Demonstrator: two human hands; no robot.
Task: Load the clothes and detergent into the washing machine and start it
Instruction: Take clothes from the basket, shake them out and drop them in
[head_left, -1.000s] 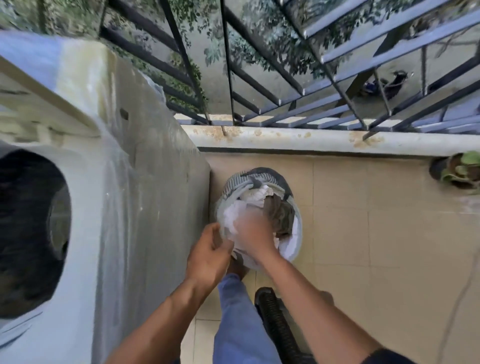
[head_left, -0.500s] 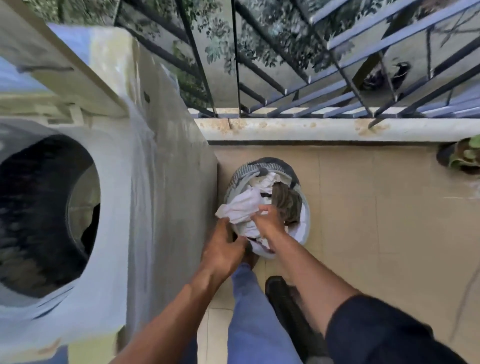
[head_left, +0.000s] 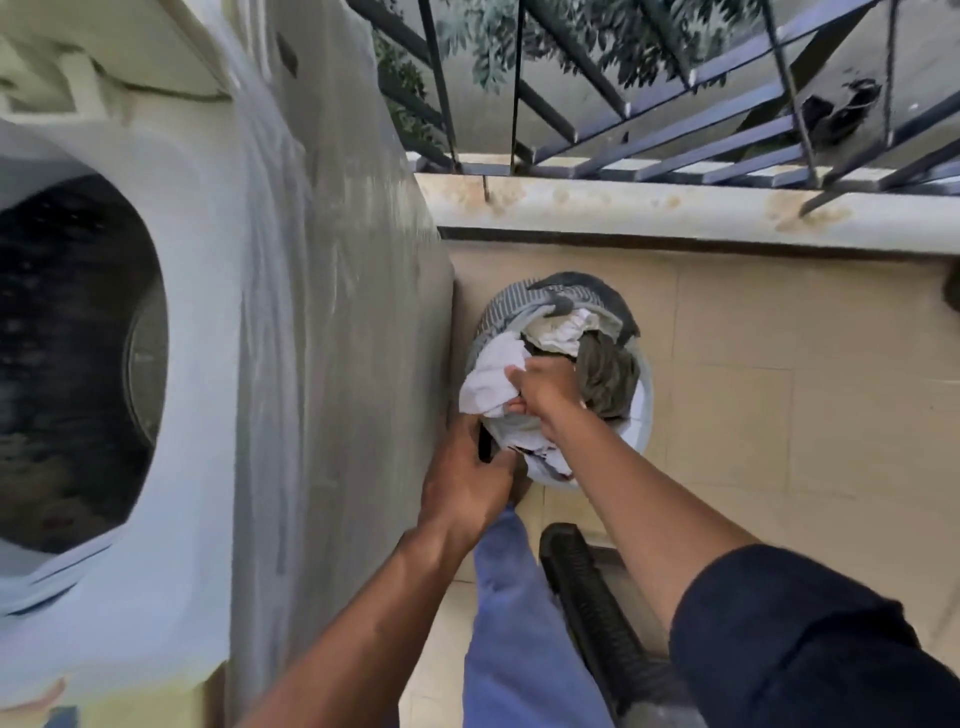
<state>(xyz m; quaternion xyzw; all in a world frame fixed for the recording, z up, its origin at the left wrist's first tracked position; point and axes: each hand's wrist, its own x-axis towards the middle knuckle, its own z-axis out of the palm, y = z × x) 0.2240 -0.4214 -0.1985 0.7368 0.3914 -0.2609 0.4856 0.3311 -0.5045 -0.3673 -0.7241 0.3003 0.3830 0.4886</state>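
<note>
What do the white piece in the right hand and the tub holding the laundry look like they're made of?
White garment: soft woven or knit cloth, matte; it bunches and creases where the right hand grips it. Tub: probably plastic, pale with a smooth, thin, rigid rim. The motion blur leaves both uncertain.

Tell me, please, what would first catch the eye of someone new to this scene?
The round pale laundry basket heaped with clothes on the tiled floor draws the eye first, with the right hand gripping a crumpled white garment and the left hand at the basket's near rim. At left gapes the dark round drum opening of the white washing machine.
</note>
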